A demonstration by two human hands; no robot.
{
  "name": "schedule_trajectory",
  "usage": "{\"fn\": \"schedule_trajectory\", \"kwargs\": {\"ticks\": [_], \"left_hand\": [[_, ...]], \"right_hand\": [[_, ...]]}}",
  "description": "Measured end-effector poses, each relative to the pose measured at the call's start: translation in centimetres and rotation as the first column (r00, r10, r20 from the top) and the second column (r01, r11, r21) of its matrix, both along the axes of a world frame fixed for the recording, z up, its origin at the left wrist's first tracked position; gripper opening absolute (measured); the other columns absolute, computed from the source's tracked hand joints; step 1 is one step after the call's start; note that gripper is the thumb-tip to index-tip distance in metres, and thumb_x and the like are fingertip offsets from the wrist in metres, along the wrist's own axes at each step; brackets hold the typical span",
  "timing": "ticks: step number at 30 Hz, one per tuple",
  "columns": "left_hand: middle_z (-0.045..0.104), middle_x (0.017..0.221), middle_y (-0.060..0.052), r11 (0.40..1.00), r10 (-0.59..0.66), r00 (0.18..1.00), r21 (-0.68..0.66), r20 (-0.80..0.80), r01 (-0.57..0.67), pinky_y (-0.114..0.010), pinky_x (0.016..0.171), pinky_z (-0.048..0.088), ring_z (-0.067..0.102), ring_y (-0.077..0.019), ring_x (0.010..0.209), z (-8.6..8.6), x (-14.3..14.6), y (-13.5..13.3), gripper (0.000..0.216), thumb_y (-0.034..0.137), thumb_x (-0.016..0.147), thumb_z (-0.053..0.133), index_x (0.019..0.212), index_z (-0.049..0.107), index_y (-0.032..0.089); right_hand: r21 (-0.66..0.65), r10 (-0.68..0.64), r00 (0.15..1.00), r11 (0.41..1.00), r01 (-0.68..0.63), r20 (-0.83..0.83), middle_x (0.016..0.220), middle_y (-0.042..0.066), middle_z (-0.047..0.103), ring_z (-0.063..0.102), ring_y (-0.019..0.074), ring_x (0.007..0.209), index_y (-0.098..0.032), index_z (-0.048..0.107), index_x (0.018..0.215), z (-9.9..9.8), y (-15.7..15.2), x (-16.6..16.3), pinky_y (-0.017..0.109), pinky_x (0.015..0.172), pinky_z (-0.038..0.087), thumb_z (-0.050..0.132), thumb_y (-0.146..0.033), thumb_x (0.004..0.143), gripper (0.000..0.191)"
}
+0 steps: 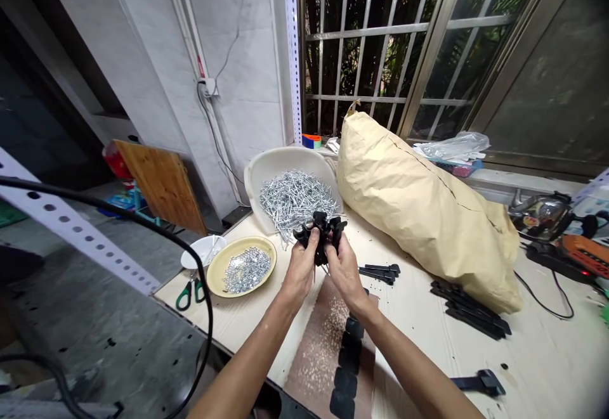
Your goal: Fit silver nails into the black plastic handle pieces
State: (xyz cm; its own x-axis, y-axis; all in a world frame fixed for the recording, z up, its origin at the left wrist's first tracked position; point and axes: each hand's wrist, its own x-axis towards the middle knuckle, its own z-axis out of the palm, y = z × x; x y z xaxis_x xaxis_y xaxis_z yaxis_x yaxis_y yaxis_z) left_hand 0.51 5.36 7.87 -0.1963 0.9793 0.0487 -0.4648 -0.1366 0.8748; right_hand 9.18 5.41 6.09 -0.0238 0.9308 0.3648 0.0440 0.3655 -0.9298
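Note:
A bunch of black plastic pieces point(321, 224) is held up over the table between both hands. My left hand point(301, 268) grips it with the thumb pressed on its near side. From the other side, my right hand point(344, 270) is closed around it too. Thin metal pins seem to stick out below the bunch. Just behind stands a white basin point(254, 168) heaped with long silvery nails or pins point(299, 198). Under the hands lies a brown mat point(304, 349) with pale crumbs and a row of black rounded squares point(349, 360).
Left of the hands are a yellow dish point(215, 281) of small metal parts, a white bowl point(190, 255) and green-handled scissors point(184, 296). A big paper sack point(419, 197) lies behind right. More black strips point(471, 311) lie rightward. A black cable point(210, 317) hangs at front left.

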Motion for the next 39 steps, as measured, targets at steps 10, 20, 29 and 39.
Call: {"fn": "schedule_trajectory", "kwargs": {"ticks": [10, 20, 29, 39], "left_hand": [[0.070, 0.100, -0.008, 0.997, -0.017, 0.995, 0.073, -0.096, 0.024, -0.035, 0.092, 0.044, 0.062, -0.0212, 0.098, -1.2, 1.2, 1.2, 0.045, 0.029, 0.062, 0.078, 0.104, 0.066, 0.016], [0.068, 0.110, -0.005, 0.980, 0.153, 0.977, 0.150, -0.151, -0.130, -0.029, 0.095, 0.043, 0.059, -0.0187, 0.106, 0.5, 2.3, 0.3, 0.043, 0.029, 0.070, 0.073, 0.111, 0.064, 0.020], [0.069, 0.100, -0.004, 0.985, -0.110, 0.984, 0.121, -0.138, 0.126, -0.028, 0.087, 0.046, 0.062, -0.0171, 0.093, -0.4, 0.5, 1.8, 0.044, 0.024, 0.061, 0.080, 0.103, 0.067, 0.018], [0.054, 0.056, 0.003, 0.995, 0.046, 0.973, 0.095, -0.227, -0.025, -0.022, 0.050, 0.040, 0.050, -0.0086, 0.049, -0.7, -1.9, 1.8, 0.028, 0.030, 0.064, 0.077, 0.080, 0.061, 0.013]], "right_hand": [[0.087, -0.087, 0.993, 0.993, 0.080, 0.076, 0.110, 0.009, 0.056, 0.050, 0.0197, 0.104, -0.017, 0.059, 0.104, -0.6, 2.0, 0.8, 0.035, 0.094, 0.040, 0.045, -0.027, 0.087, 0.025], [0.009, -0.018, 0.995, 1.000, 0.019, -0.098, 0.120, 0.006, 0.057, 0.053, 0.0175, 0.110, -0.020, 0.048, 0.124, 0.6, -0.1, 0.8, 0.031, 0.096, 0.040, 0.041, -0.025, 0.090, 0.035], [0.021, 0.156, 0.987, 0.988, -0.155, -0.043, 0.106, 0.003, 0.062, 0.056, 0.0162, 0.097, -0.019, 0.052, 0.119, -0.7, 0.9, 2.2, 0.031, 0.090, 0.043, 0.045, -0.018, 0.080, 0.039], [-0.661, -0.352, 0.851, 0.750, 0.009, -0.389, 0.061, -0.004, 0.053, 0.046, 0.0064, 0.045, -0.020, 0.062, 0.091, -3.0, 3.5, 7.6, 0.018, 0.042, 0.038, 0.046, -0.054, 0.085, 0.038]]}}
